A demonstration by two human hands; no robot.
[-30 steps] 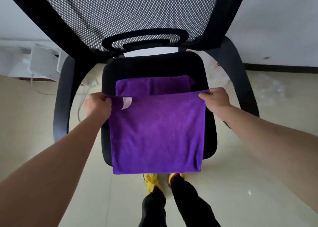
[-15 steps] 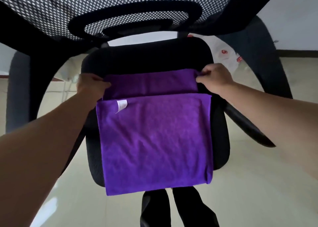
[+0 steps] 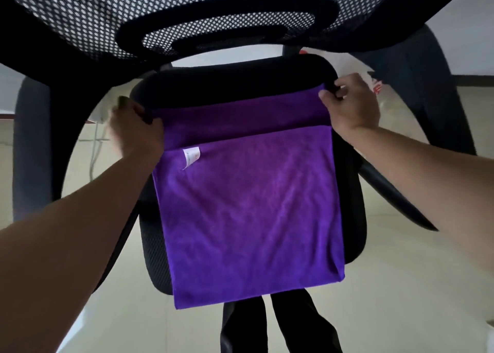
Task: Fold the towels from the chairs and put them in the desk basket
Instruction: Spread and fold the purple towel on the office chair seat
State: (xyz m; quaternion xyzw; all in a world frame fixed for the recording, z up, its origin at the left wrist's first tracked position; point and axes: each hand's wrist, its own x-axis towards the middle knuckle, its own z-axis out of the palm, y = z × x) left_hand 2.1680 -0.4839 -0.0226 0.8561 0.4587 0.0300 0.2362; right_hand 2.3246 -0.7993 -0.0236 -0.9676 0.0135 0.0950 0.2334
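Note:
A purple towel (image 3: 251, 211) lies on the black seat (image 3: 235, 82) of an office chair, its near part hanging over the seat's front edge. It is folded in two layers, and the upper layer with a white label (image 3: 191, 157) stops short of the lower layer's far edge. My left hand (image 3: 136, 129) pinches the far left corner of the lower layer. My right hand (image 3: 350, 102) pinches the far right corner. The far edge is stretched between both hands. No basket is in view.
The chair's mesh backrest (image 3: 187, 13) looms close overhead, with dark armrests at left (image 3: 32, 144) and right (image 3: 438, 90). My black trouser legs (image 3: 280, 323) stand below the seat on a pale tiled floor (image 3: 417, 286). White bags (image 3: 371, 82) lie behind the chair at right.
Both hands let go of the upper layer's edge, reached farther back and took the lower layer's far corners. My view has moved closer in over the seat.

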